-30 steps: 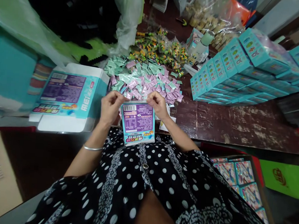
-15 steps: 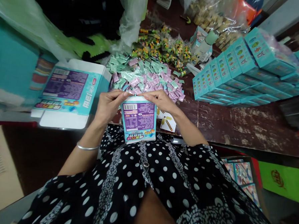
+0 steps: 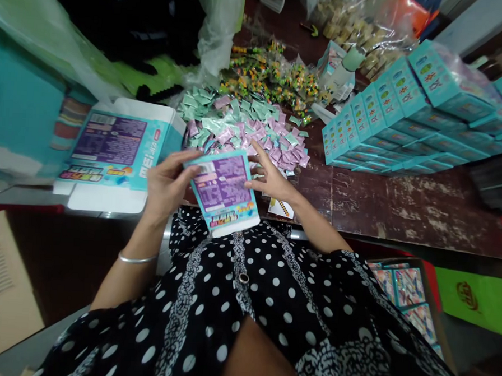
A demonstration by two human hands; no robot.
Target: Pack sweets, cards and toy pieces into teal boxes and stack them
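I hold a small teal box with a purple printed panel [image 3: 223, 191] in front of my chest, tilted so its far end leans left. My left hand [image 3: 166, 184] grips its left side with fingers curled over the top edge. On the box's right side rests my right hand [image 3: 269, 178], fingers spread against it. Just beyond the box lies a heap of small mint-green and pink sachets [image 3: 245, 130] on the dark wooden table [image 3: 385, 200].
A stack of flat teal cartons [image 3: 116, 153] lies at the left. Rows of closed teal boxes [image 3: 406, 117] fill the right of the table. Bags of colourful toys [image 3: 273, 80] sit behind the sachets. A carton of pink-fronted packs [image 3: 405, 291] stands low right.
The box has tipped from upright to slanted leftward. My right hand slid off its top to the right side and its fingers spread; the left hand shifted lower on the left edge.
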